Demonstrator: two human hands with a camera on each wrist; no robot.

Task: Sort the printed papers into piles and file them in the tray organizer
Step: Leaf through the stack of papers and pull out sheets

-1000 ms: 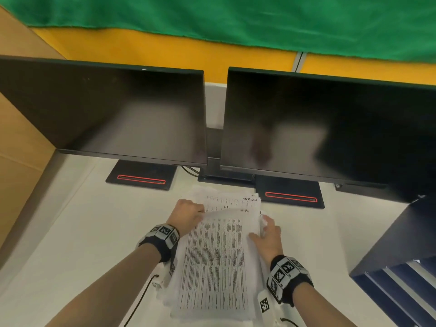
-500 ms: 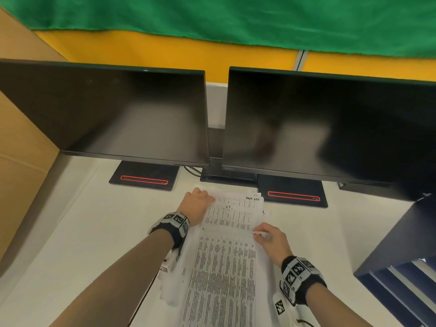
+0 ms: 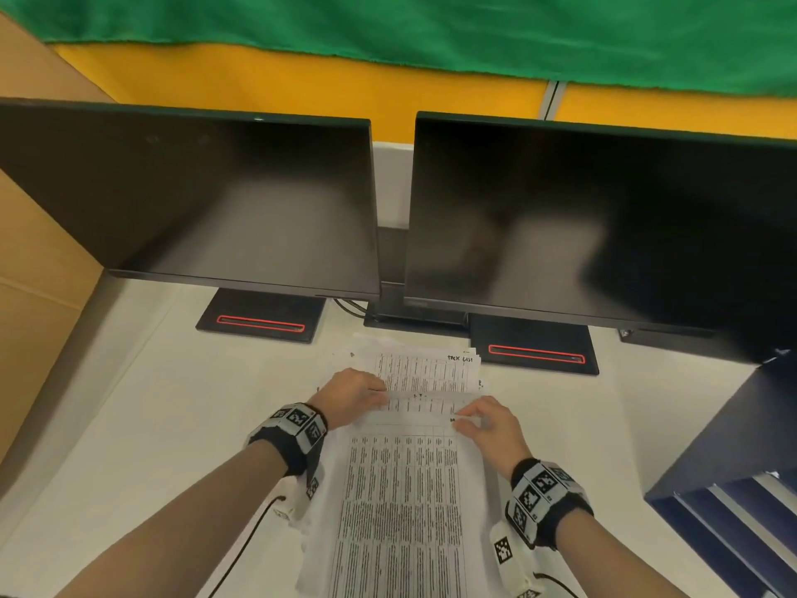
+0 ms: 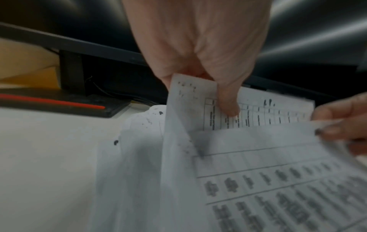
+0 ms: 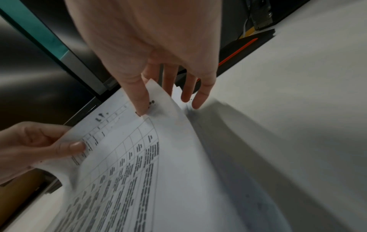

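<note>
A stack of printed papers lies on the white desk in front of the two monitors, its exposed far sheet headed with handwriting. A sheet with a printed table lies on top, pulled toward me. My right hand pinches that sheet's far right corner between thumb and forefinger. My left hand pinches the far left corner of the sheet just behind it, thumb on top. The dark blue tray organizer stands at the right edge of the desk.
Two dark monitors stand behind the papers on black bases with red stripes. A brown panel closes the desk's left side. Cables run from both wrist bands across the near desk.
The top sheet has slid toward me, uncovering more of the sheets beneath. My left hand came off the stack's far left edge and took the corner of the sheet behind.
</note>
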